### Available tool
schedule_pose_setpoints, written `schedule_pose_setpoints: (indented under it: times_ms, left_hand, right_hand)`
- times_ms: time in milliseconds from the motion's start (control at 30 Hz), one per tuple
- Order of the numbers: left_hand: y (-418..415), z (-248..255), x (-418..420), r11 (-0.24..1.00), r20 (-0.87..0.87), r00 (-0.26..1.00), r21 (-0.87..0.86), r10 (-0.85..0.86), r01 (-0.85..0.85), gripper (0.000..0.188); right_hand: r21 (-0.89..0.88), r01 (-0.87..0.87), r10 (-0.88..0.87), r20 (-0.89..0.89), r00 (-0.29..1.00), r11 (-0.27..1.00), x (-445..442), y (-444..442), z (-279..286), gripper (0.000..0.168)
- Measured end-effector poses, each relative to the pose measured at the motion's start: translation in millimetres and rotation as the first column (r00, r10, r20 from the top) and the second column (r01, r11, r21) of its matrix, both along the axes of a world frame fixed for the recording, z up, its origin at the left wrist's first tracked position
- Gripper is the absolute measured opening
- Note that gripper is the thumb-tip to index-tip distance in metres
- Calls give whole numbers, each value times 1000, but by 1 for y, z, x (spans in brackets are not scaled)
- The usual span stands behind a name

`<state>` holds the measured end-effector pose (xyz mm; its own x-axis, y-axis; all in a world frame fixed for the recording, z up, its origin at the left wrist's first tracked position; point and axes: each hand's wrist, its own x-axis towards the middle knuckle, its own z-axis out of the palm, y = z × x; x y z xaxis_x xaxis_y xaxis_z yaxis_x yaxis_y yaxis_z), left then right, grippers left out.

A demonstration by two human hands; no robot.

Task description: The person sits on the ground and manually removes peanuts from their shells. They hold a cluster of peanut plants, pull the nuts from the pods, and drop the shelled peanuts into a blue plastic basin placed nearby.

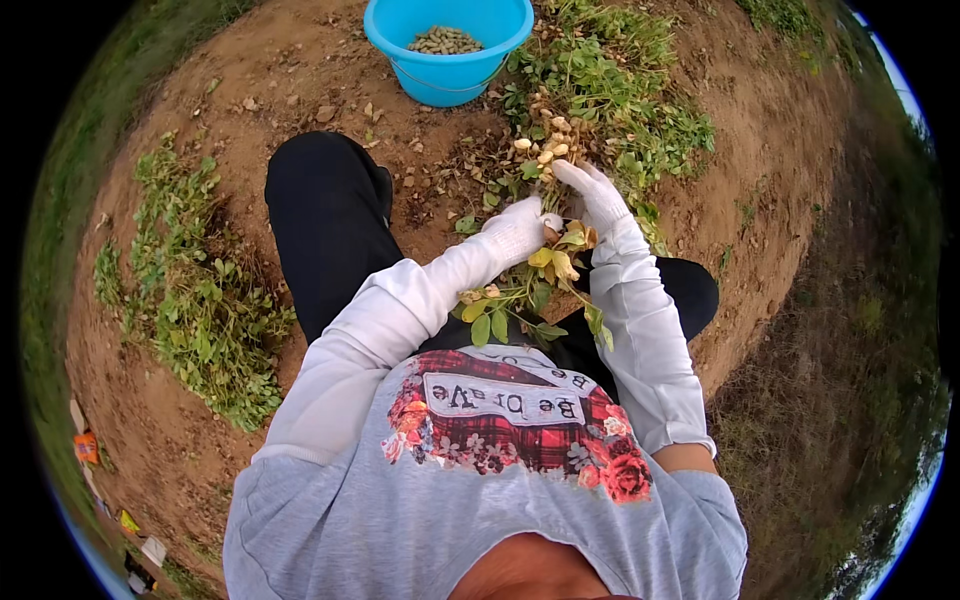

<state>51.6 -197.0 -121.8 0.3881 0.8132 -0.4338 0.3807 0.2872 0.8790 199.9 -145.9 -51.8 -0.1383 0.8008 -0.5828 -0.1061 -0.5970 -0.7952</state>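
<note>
My left hand (pixel 521 227), in a white knit glove, is closed around the stems of an uprooted peanut plant (pixel 541 289). The plant's yellow and green leaves hang towards my lap, and its root end points away from me. Pale peanut pods (pixel 553 152) cluster at that end. My right hand (pixel 592 191), gloved too, lies beside the pods with its fingertips at them; whether it grips any is unclear. Past my knees, a light blue plastic basin (pixel 442 75) with a wire handle stands on the soil, with picked peanuts (pixel 445 40) on its bottom.
A heap of pulled peanut plants (pixel 600 82) lies right of the basin, reaching close to my right hand. Another heap of plants (pixel 202 322) lies on the soil to my left. Dry leaves litter the ground between my knees. Small litter, including an orange packet (pixel 86 448), lies at the far left.
</note>
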Motion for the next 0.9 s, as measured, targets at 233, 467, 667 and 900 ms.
schedule_pose_setpoints:
  times_ms: [233,467,667,900]
  left_hand:
    - [-2,89,-6,952,-336,907,77,-255,296,70]
    - [84,131,-107,802,-384,921,532,-60,274,42]
    - [156,158,-101,919,-48,997,392,65,-41,39]
    - [175,126,-67,905,-29,998,420,-59,66,59]
  right_hand:
    - [308,48,-60,30,998,950,1,25,-15,49]
    - [247,-194,160,152,975,949,30,60,56,61]
    - [257,-239,279,-133,951,937,13,71,79,60]
    - [375,-206,200,57,978,904,-5,95,61,64]
